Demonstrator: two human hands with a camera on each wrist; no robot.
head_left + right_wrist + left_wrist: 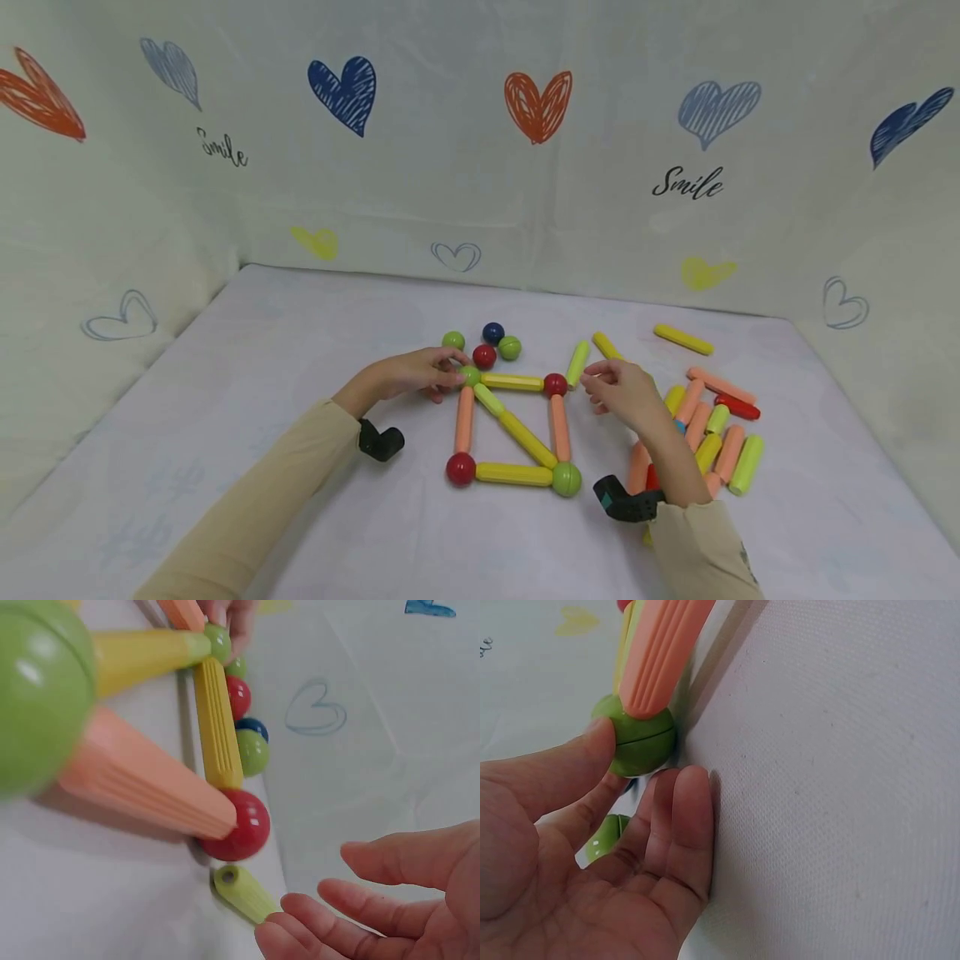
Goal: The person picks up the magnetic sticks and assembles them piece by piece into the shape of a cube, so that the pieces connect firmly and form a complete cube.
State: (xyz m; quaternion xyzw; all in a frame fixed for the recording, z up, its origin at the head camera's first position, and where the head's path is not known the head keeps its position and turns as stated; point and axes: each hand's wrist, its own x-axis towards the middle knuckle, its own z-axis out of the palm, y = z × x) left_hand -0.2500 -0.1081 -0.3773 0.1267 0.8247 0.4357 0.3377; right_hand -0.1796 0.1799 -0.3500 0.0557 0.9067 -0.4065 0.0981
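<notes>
A square frame of sticks and balls lies on the table. My left hand pinches the green ball at its far left corner between thumb and forefinger. From that ball run a salmon stick, a yellow stick and a diagonal yellow and light green bar. The far right corner is a red ball; nearer me are another red ball and a green ball. My right hand, fingers loosely bent and holding nothing, hovers beside a loose light green stick.
Beyond the frame sit loose balls: green, red, dark blue and green. A pile of sticks lies right, partly behind my right forearm. Two yellow sticks, one apart, lie farther back. A cloth wall rises behind.
</notes>
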